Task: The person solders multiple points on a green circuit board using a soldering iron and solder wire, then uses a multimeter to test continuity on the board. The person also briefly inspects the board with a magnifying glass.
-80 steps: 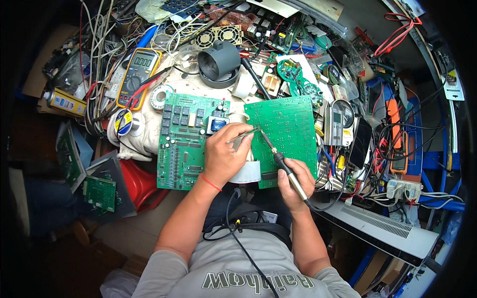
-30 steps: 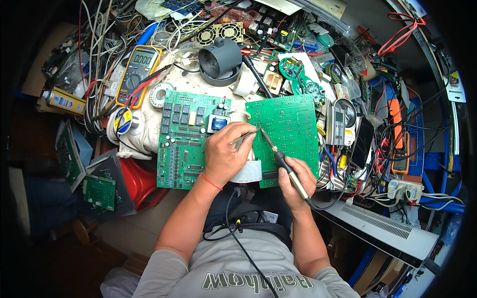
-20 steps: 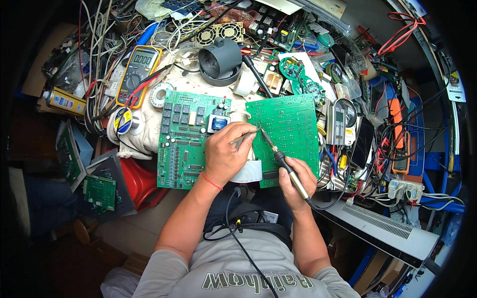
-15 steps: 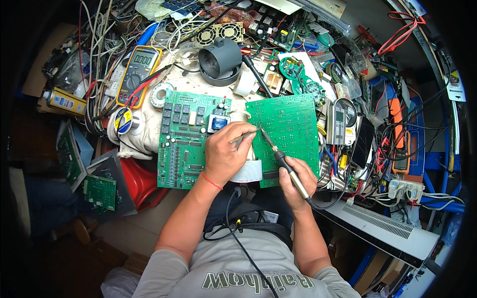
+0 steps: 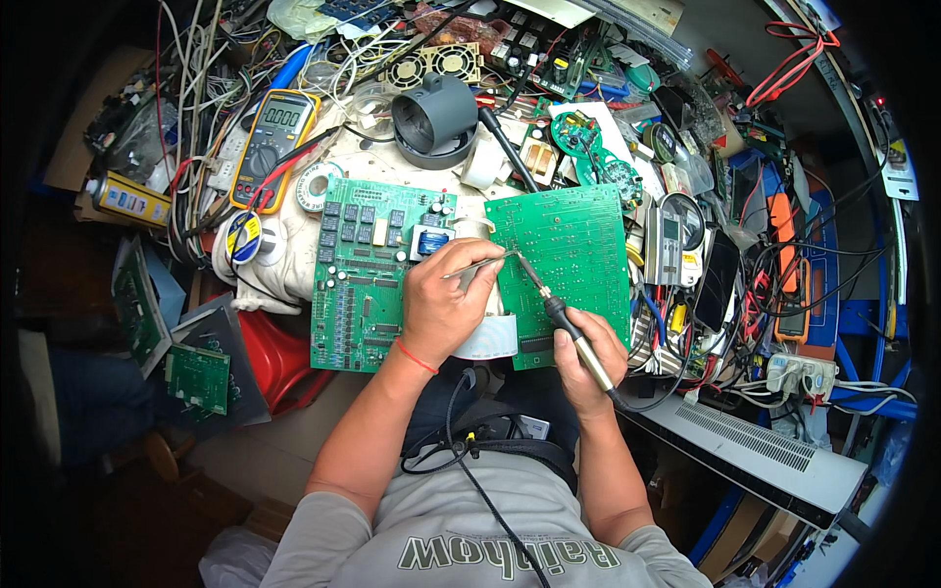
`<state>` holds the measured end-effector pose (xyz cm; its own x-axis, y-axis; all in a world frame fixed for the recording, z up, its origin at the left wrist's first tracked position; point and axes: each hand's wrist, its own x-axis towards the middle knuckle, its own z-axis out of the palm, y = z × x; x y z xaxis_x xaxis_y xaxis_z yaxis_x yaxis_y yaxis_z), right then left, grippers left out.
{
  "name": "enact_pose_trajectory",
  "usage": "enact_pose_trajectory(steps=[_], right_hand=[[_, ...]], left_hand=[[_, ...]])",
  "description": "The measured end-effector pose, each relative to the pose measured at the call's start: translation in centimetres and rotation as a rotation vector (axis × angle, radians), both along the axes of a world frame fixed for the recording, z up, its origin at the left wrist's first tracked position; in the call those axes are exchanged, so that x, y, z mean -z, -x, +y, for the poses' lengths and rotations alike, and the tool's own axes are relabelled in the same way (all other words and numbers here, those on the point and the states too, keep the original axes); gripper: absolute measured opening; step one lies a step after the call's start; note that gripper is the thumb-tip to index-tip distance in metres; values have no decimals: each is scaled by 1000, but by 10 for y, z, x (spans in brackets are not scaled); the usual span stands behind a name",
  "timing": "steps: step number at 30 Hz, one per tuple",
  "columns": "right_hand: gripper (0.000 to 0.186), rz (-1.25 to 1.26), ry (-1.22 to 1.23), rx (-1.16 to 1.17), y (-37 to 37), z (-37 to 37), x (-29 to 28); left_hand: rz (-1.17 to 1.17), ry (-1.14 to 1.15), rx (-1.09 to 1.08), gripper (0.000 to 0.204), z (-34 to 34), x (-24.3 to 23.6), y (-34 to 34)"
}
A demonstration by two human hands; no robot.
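The hands meet at frame centre, the left hand (image 5: 443, 312) pinching tweezers (image 5: 477, 265) and the right hand (image 5: 585, 355) gripping a soldering iron (image 5: 559, 314), so both tips reach one spot on the green circuit board (image 5: 573, 255).

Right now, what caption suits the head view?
Right hand tips soldering iron onto green circuit board; left hand holds tweezers.

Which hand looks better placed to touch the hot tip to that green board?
Right. The right hand grips the soldering iron, its tip at the right circuit board's edge. The left hand holds tweezers there instead.
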<state>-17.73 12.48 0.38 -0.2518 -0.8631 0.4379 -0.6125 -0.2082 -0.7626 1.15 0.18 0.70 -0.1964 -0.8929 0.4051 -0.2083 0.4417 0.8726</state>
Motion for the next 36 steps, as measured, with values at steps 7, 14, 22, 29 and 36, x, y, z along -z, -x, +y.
enact_pose_trajectory(steps=[7, 14, 22, 29, 36], right_hand=[[31, -71, -20, 26, 3, 3, 6], [29, -519, -59, 110, 1, 6, 4], [35, -1078, -2, 114, 17, 0, -4], [39, -1035, 118, 189, 49, -19, -32], [46, -333, 175, 393, 184, -135, -58]], left_hand=[[43, -9, -35, 14, -1, 3, -2], [65, -37, -42, 15, -2, 3, -3], [70, -49, -32, 16, -1, 4, -4], [30, -60, -32, 15, 1, 2, -5], [4, -71, -22, 18, 1, 0, -5]])
